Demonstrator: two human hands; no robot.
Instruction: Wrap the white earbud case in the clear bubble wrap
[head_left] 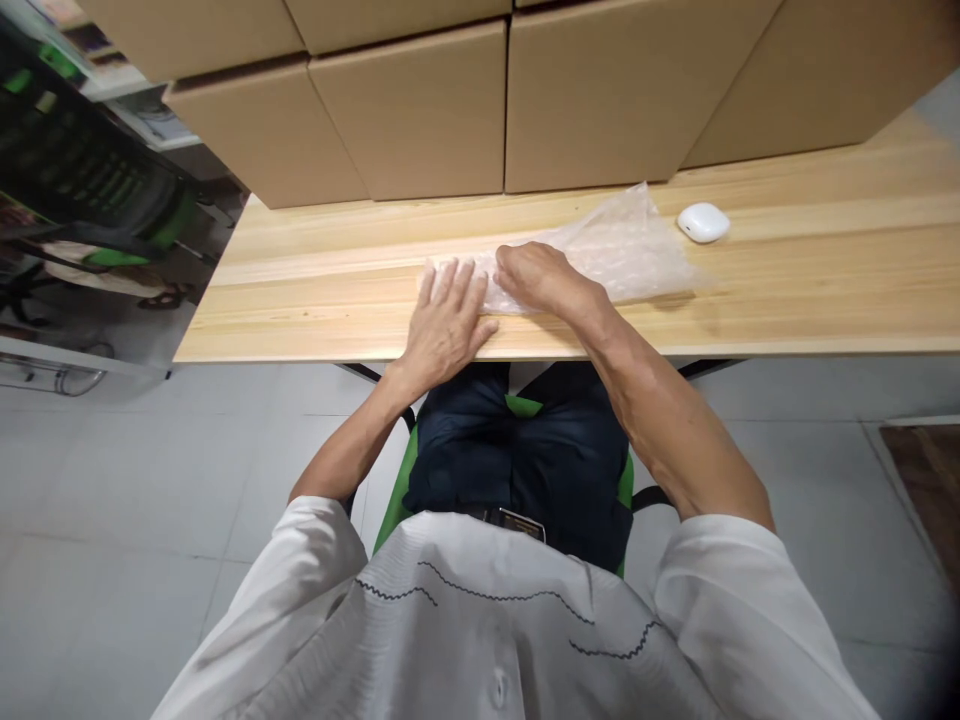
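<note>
A sheet of clear bubble wrap point(611, 250) lies flattened on the wooden table, its wider end spreading to the right with a corner sticking up. My left hand point(446, 320) rests on the wrap's left end, open, fingers stretched and pressing down. Curled over the middle of the wrap is my right hand point(536, 275), closed, with the plastic at its fingertips. Whether anything else lies under the fingers is hidden. Right of the wrap sits a small white rounded object point(703, 222), smooth and glossy, touched by neither hand.
Large cardboard boxes point(420, 120) stand stacked along the back of the table point(810, 290). The table's front edge runs just before my lap. I sit on a green chair point(394, 490). Another black and green chair point(105, 170) stands at the far left.
</note>
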